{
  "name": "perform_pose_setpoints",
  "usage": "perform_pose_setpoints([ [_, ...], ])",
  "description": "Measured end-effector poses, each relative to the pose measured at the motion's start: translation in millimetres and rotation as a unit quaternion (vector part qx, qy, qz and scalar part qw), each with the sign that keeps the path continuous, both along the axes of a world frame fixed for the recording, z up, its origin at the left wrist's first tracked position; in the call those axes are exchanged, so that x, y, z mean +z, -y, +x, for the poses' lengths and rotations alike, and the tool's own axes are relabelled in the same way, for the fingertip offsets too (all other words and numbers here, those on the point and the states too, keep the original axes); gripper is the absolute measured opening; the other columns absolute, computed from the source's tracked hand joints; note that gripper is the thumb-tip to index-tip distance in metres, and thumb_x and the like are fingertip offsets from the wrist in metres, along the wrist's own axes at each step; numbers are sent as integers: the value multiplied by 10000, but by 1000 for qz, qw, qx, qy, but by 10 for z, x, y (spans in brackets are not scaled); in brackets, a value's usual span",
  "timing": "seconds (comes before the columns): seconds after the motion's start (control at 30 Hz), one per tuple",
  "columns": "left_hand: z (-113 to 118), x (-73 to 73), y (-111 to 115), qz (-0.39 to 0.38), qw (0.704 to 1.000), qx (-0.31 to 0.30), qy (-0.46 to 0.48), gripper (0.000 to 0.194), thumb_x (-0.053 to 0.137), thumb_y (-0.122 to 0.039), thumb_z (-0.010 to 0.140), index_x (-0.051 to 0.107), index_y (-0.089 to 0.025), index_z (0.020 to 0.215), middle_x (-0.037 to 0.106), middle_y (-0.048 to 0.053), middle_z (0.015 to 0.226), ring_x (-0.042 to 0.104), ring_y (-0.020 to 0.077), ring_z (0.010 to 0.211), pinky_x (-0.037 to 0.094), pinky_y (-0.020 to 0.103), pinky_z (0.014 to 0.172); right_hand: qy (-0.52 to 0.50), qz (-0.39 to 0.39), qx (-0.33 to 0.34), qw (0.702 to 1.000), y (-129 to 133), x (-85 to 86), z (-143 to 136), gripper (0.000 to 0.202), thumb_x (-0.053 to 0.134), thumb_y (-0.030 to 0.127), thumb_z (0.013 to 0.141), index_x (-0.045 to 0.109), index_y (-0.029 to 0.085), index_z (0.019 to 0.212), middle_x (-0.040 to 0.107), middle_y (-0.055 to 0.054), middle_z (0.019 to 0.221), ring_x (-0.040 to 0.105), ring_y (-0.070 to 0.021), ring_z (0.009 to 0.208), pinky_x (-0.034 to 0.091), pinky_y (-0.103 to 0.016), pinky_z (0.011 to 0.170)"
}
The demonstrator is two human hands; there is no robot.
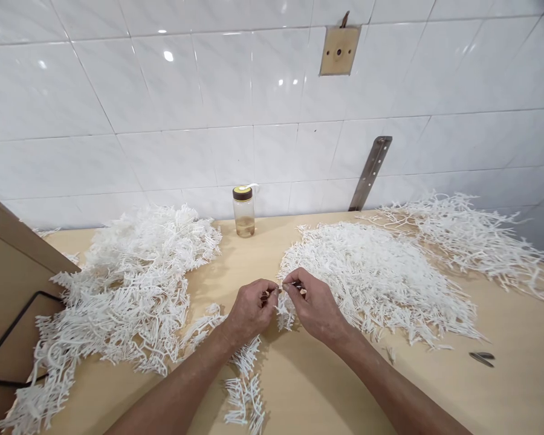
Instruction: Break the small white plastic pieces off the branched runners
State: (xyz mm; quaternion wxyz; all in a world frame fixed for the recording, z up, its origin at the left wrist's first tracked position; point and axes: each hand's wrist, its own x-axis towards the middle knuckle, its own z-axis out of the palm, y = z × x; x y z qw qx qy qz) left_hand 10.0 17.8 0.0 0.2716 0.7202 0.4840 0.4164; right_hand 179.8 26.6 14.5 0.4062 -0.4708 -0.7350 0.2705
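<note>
Over the middle of the table, my left hand [252, 307] and my right hand [316, 307] meet almost fingertip to fingertip. Both are closed in a pinch on a white fringed strand [285, 313], a short piece of which hangs just below the fingers. The exact spot they grip is tiny and mostly covered by the fingers. A dark sliver shows among the right fingers; I cannot make out what it is. More fringed strand [245, 400] trails on the table beneath and beside my left forearm. Close to my right hand lies a heap of loose white branching pieces [381, 278].
A large pile of white fringed strand [136, 290] spreads on the left, beside a brown panel [13, 278]. Longer white strands [471, 235] lie far right. A bottle [244, 212] stands near the tiled wall. Small dark snips [482, 359] lie at right on the table [312, 393].
</note>
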Motion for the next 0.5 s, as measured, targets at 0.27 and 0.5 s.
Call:
perform_pose_setpoints([
  [0.27,-45,68,-49,-109,984,48,129,153,635,-262,755,687,-126,709,639,19,645,530,120,587,397,212,545,9,132,59,989,162,17,-155,162,412,196,952,552,202,871,600,-36,792,532,-155,660,411,-275,615],
  [0.5,-90,24,-172,-184,950,97,235,242,714,-369,734,674,-133,766,654,21,655,515,92,489,430,215,490,34,-22,131,991,149,67,-66,113,520,163,882,610,205,828,621,9,705,520,-125,600,380,-232,539],
])
